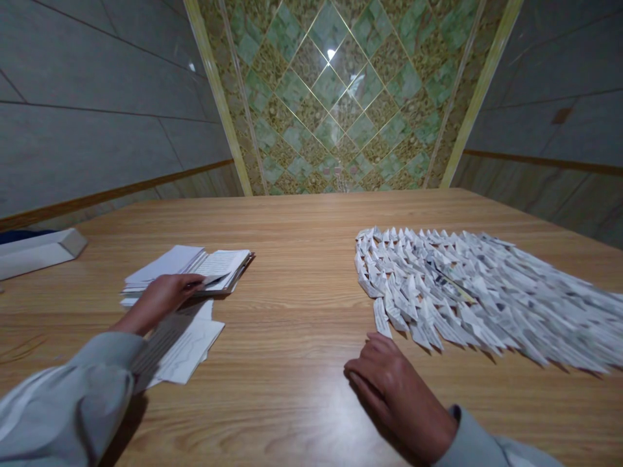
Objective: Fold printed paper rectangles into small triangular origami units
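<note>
My left hand point(171, 293) reaches over an open book point(224, 267) on the left side of the table. Its fingertips are pinched at the book's inner page, near the lower middle of the spread. Loose printed sheets point(187, 347) lie below that hand, partly under my sleeve. My right hand point(392, 386) rests on the table with its fingers curled in and no object showing between them. Just beyond its knuckles stands a small folded paper piece point(381, 316), at the near left corner of a large group of folded paper boats point(452, 292).
The boats stand in tight rows stretching to the right edge of view. A white box point(41, 254) sits at the far left, with something dark blue behind it. Thin yellowish strands point(22, 350) lie nearer. The wooden table point(292, 227) reaches back toward a tiled wall point(335, 97).
</note>
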`<state>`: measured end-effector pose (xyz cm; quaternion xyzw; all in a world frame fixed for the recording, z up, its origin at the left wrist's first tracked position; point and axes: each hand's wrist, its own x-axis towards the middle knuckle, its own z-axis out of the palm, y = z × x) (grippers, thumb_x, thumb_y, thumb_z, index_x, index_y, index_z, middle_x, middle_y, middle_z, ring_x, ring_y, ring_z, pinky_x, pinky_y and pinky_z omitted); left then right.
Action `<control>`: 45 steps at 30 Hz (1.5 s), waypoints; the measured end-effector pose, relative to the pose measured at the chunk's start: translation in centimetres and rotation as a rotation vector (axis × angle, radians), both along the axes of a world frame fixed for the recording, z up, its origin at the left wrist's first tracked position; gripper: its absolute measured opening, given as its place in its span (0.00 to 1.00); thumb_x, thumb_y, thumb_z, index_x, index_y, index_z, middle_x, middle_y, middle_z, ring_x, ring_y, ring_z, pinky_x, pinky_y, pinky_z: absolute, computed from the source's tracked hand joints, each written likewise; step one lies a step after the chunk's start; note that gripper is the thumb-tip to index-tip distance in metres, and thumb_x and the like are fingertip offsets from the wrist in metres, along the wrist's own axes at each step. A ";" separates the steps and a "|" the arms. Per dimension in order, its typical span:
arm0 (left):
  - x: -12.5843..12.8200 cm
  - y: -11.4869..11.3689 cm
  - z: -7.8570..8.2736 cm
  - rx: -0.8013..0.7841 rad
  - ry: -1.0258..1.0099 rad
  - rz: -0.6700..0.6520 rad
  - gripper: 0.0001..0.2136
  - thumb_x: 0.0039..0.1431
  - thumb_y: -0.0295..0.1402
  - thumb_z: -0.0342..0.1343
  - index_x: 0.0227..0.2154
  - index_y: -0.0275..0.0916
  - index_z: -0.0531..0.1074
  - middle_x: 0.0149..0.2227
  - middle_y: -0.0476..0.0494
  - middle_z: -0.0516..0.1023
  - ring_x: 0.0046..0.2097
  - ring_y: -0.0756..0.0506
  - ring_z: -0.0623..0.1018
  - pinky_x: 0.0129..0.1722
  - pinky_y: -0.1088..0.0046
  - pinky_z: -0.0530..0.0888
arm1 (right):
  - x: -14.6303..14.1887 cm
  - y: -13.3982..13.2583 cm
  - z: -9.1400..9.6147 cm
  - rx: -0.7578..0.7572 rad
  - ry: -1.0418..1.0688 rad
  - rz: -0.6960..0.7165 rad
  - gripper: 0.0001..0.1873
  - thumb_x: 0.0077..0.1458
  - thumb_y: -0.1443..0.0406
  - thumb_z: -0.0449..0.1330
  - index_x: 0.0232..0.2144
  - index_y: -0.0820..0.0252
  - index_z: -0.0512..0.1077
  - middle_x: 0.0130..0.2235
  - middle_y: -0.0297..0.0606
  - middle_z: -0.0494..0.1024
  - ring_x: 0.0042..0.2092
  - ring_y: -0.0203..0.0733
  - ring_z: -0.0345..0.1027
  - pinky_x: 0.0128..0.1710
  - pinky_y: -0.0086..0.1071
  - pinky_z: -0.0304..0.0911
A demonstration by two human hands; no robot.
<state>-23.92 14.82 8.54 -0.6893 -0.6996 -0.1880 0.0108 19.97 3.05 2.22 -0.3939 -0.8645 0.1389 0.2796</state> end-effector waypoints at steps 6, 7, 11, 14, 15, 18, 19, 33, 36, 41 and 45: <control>-0.8 -0.1 0.1 -0.039 0.134 0.085 0.18 0.62 0.37 0.51 0.40 0.27 0.81 0.41 0.35 0.86 0.43 0.37 0.81 0.40 0.72 0.69 | -0.1 0.0 -0.2 -0.050 -0.028 -0.004 0.11 0.65 0.72 0.54 0.32 0.59 0.74 0.30 0.36 0.72 0.38 0.44 0.63 0.46 0.40 0.57; -0.7 -0.2 0.2 -0.042 0.144 0.093 0.19 0.62 0.37 0.50 0.41 0.26 0.80 0.41 0.35 0.86 0.43 0.37 0.81 0.40 0.72 0.68 | -0.1 0.0 -0.2 -0.057 -0.032 -0.006 0.11 0.65 0.73 0.54 0.32 0.59 0.74 0.31 0.37 0.72 0.38 0.44 0.63 0.45 0.40 0.57; -0.5 -0.4 0.4 -0.052 0.156 0.112 0.19 0.63 0.40 0.51 0.41 0.28 0.80 0.40 0.39 0.86 0.42 0.39 0.81 0.38 0.75 0.68 | -0.1 0.1 -0.1 -0.062 -0.037 -0.007 0.12 0.64 0.73 0.54 0.31 0.59 0.73 0.30 0.37 0.71 0.39 0.44 0.62 0.43 0.39 0.57; -0.1 -0.6 0.5 -0.058 0.143 0.115 0.18 0.64 0.40 0.51 0.39 0.31 0.80 0.37 0.44 0.86 0.41 0.41 0.80 0.37 0.77 0.67 | -0.2 0.0 -0.2 -0.058 -0.047 -0.005 0.12 0.64 0.73 0.54 0.30 0.59 0.72 0.31 0.36 0.71 0.39 0.44 0.62 0.42 0.38 0.57; 0.0 -0.7 0.5 -0.058 0.138 0.115 0.18 0.64 0.41 0.52 0.38 0.31 0.80 0.35 0.45 0.86 0.40 0.42 0.80 0.36 0.77 0.66 | -0.2 -0.1 -0.2 -0.059 -0.050 -0.006 0.12 0.64 0.73 0.54 0.30 0.59 0.72 0.31 0.36 0.71 0.39 0.44 0.62 0.42 0.38 0.56; 0.4 -0.9 0.7 -0.055 0.125 0.112 0.20 0.65 0.42 0.50 0.35 0.29 0.80 0.31 0.46 0.85 0.37 0.44 0.79 0.34 0.78 0.65 | -0.1 -0.1 -0.4 -0.069 -0.056 -0.014 0.11 0.64 0.73 0.55 0.30 0.59 0.72 0.31 0.36 0.71 0.39 0.44 0.62 0.42 0.37 0.56; 0.4 -1.0 0.7 -0.054 0.121 0.112 0.21 0.66 0.42 0.48 0.35 0.28 0.80 0.30 0.46 0.85 0.36 0.45 0.78 0.34 0.78 0.65 | -0.1 -0.1 -0.5 -0.071 -0.056 -0.016 0.11 0.64 0.73 0.55 0.30 0.59 0.72 0.31 0.36 0.71 0.39 0.44 0.62 0.42 0.37 0.56; 4.6 -3.7 2.3 0.095 0.280 0.130 0.24 0.69 0.40 0.40 0.49 0.26 0.75 0.47 0.27 0.82 0.43 0.32 0.81 0.36 0.65 0.70 | -0.3 -0.1 -0.5 -0.033 -0.014 -0.019 0.11 0.66 0.72 0.54 0.33 0.58 0.74 0.31 0.37 0.73 0.38 0.44 0.63 0.41 0.38 0.58; 8.5 -5.9 1.3 0.108 0.309 -0.012 0.19 0.66 0.39 0.45 0.48 0.34 0.76 0.50 0.31 0.81 0.45 0.34 0.81 0.37 0.66 0.71 | -0.3 -0.2 -0.4 -0.023 0.074 -0.013 0.14 0.65 0.73 0.54 0.50 0.58 0.72 0.38 0.41 0.75 0.42 0.46 0.65 0.45 0.41 0.62; 17.9 -10.8 -1.7 -0.048 0.244 -0.503 0.11 0.65 0.28 0.45 0.37 0.39 0.73 0.32 0.42 0.81 0.31 0.42 0.80 0.31 0.70 0.73 | -0.2 -0.4 -0.1 -0.068 0.114 0.018 0.39 0.55 0.75 0.59 0.66 0.55 0.54 0.58 0.46 0.68 0.57 0.50 0.61 0.56 0.45 0.61; 23.3 -13.4 -3.4 -0.122 0.090 -0.709 0.07 0.64 0.24 0.47 0.37 0.41 0.69 0.31 0.46 0.80 0.29 0.44 0.79 0.28 0.72 0.72 | -0.2 -0.2 -0.3 -0.091 0.033 0.071 0.23 0.52 0.72 0.65 0.51 0.57 0.71 0.54 0.43 0.72 0.54 0.49 0.64 0.54 0.41 0.60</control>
